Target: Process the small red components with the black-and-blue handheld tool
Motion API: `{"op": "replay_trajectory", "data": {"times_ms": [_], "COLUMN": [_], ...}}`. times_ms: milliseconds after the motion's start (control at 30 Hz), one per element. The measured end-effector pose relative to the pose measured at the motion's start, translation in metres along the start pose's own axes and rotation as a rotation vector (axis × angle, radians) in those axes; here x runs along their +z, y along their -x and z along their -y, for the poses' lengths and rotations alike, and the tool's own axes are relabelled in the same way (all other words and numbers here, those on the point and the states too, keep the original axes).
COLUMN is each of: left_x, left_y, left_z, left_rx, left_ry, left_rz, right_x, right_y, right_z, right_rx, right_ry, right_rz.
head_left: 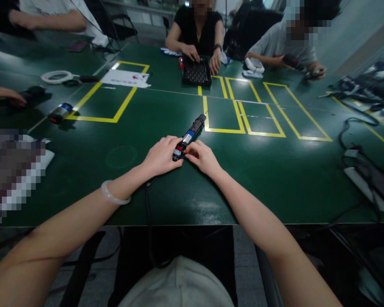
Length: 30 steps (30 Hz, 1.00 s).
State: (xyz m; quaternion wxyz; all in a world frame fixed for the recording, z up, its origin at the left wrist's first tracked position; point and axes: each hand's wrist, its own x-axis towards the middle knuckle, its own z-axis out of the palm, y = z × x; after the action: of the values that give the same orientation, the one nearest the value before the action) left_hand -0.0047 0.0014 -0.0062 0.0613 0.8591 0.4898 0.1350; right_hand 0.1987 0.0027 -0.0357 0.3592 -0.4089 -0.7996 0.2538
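Note:
A slim black handheld power tool (189,135), apparently with its casing open, lies slanted on the green table, its thin tip pointing away from me. A silver-and-blue cylinder shows in its middle, and small red parts sit near its close end. My left hand (163,155) holds the tool from the left, with fingers over its edge and thumb at the near end. At the right side of that end, my right hand (204,157) is closed in a pinch. A bit of red shows by its fingertips, but what they grip is too small to make out.
Yellow tape rectangles (224,130) mark the green table (166,100). A blue-and-silver cylinder (61,111) and a paper sheet (125,78) lie leftward. Across from me, a person handles a black tray (196,72). Cables (360,117) lie at the right; co-workers sit around.

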Motion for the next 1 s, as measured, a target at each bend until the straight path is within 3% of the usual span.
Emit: {"op": "replay_trajectory", "data": {"times_ms": [333, 733, 900, 1000], "left_x": [-0.001, 0.001, -0.005, -0.009], "left_y": [-0.001, -0.006, -0.006, -0.008], "left_z": [-0.004, -0.01, -0.001, 0.016], "left_rx": [0.005, -0.081, -0.106, -0.167], "left_ry": [-0.042, -0.142, -0.168, -0.178], "left_rz": [-0.011, -0.021, 0.007, 0.01], "right_x": [-0.001, -0.004, -0.005, -0.006], "right_y": [-0.001, 0.002, 0.002, 0.002], "right_z": [0.004, 0.007, 0.001, -0.003], "right_rx": [0.014, -0.009, 0.015, 0.018], "right_ry": [0.026, -0.057, -0.06, -0.057], "right_rz": [-0.014, 0.012, 0.012, -0.002]}}
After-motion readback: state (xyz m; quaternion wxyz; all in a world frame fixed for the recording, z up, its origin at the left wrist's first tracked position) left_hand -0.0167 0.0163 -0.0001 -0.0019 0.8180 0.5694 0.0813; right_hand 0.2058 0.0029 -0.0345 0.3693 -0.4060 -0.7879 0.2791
